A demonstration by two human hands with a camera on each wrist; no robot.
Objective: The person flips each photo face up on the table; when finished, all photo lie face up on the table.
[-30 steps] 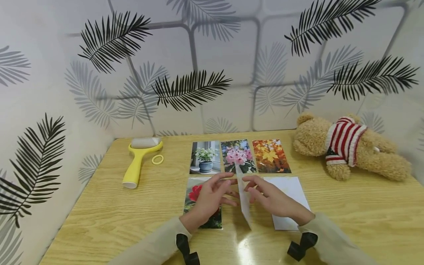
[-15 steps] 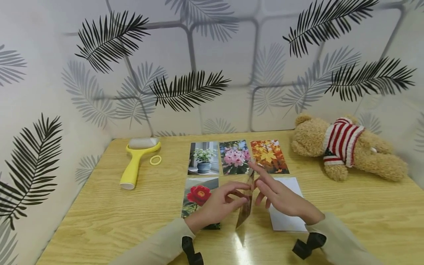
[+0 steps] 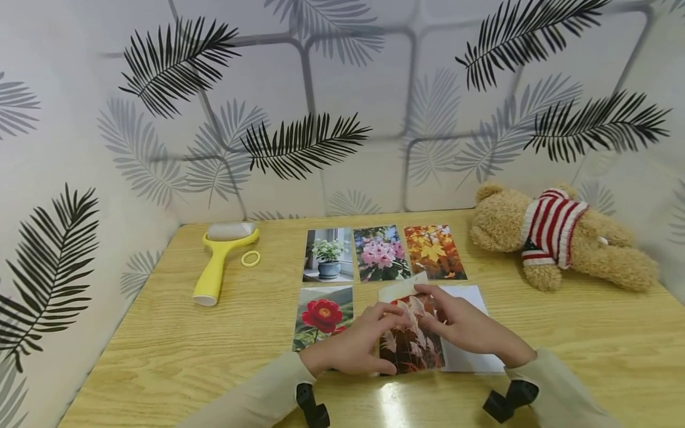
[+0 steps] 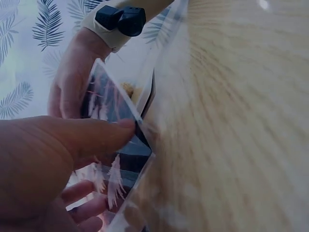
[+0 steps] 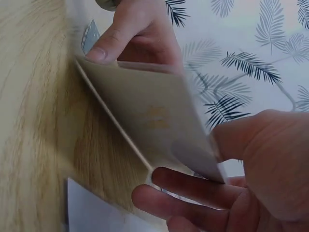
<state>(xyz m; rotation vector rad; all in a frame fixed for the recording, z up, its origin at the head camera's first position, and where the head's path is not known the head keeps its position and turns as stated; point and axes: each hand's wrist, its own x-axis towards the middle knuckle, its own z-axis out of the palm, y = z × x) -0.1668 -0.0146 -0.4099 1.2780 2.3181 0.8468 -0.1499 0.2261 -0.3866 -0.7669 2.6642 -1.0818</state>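
Note:
A photo card [image 3: 411,352] of pale feathery grass on dark red is held slightly tilted above the table, a pale strip along its top. My left hand [image 3: 363,341] holds its left side, fingers over the picture and thumb near the bottom corner. In the left wrist view the left thumb [image 4: 91,137] lies along the card's face. My right hand [image 3: 473,326] holds the upper right edge; the right wrist view shows the card's plain back [image 5: 149,104] between its thumb and fingers. Under the right hand lies a white card [image 3: 476,355], partly covered.
Behind lie photos of a potted plant [image 3: 328,255], pink blossoms [image 3: 381,252] and autumn leaves [image 3: 434,252]. A red flower photo [image 3: 323,316] is at left. A yellow-handled roller [image 3: 213,270] and yellow ring [image 3: 250,258] lie further left, a teddy bear [image 3: 562,238] at right.
The card stood edge-on between my hands; it has turned so its grass picture faces up and lowered toward the table. The right hand has shifted slightly right.

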